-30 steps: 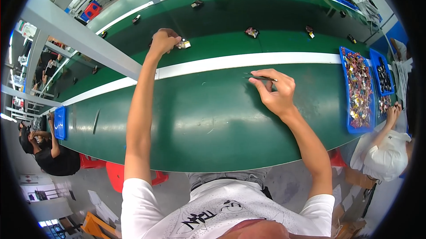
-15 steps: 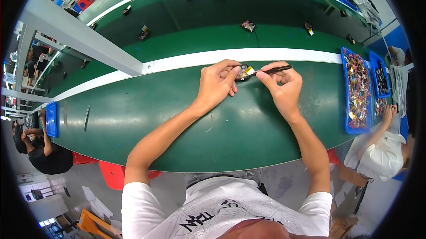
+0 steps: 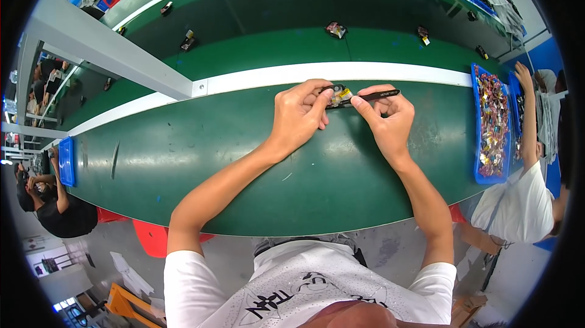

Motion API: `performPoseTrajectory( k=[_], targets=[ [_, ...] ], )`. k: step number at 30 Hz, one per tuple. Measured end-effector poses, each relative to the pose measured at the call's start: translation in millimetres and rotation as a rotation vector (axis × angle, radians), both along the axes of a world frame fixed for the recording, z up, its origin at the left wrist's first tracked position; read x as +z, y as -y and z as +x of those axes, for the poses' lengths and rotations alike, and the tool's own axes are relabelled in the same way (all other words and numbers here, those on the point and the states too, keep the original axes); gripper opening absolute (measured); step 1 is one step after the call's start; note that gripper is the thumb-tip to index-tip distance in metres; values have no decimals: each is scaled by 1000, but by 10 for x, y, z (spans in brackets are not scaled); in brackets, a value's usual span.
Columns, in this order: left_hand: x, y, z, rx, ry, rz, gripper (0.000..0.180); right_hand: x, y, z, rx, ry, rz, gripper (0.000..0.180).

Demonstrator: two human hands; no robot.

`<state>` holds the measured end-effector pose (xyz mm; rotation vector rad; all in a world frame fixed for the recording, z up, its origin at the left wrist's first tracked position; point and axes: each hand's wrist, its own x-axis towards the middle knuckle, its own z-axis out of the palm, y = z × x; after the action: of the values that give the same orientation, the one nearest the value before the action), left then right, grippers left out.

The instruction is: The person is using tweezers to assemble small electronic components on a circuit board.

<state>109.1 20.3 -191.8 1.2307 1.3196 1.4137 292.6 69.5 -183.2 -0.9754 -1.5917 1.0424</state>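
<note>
My left hand [image 3: 297,112] pinches a small black-framed electronic part [image 3: 340,95] with a yellow patch, held just above the green workbench near its far edge. Between the thumb and fingers of my right hand [image 3: 391,122] is a slim black hand tool, which looks like tweezers [image 3: 385,93]. Its shaft sticks out to the right, and its tip end lies at the right side of the part. My fingers cover much of the part, so the exact contact of the tip cannot be made out.
Beyond a white rail, a green conveyor belt [image 3: 286,20] carries several small dark parts. At the right stands a blue tray [image 3: 477,172] full of small colourful parts, with a co-worker's raised arm [image 3: 529,115] beyond. A metal strip [image 3: 115,158] and a blue bin [image 3: 66,162] are at the left.
The co-worker's arm on the right has swung up and away over the dark bin. My hands keep nearly the same place, with the tool lying slightly flatter against the part.
</note>
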Motion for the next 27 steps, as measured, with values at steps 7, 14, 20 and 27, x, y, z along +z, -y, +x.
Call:
performPoseTrajectory(
  k=[7,14,20,27],
  targets=[
    [-28,5,6,13,-28,31,21,9,13,-19,-31,8,-3,14],
    [-24,6,25,10,-11,57,19,63,19,3,17,-20,-117,13],
    [-11,10,21,0,-63,107,22,131,-7,20,55,-117,-303,15],
    [-43,-9,1,-22,-32,113,23,150,-4,26,72,-117,-327,13]
  ],
)
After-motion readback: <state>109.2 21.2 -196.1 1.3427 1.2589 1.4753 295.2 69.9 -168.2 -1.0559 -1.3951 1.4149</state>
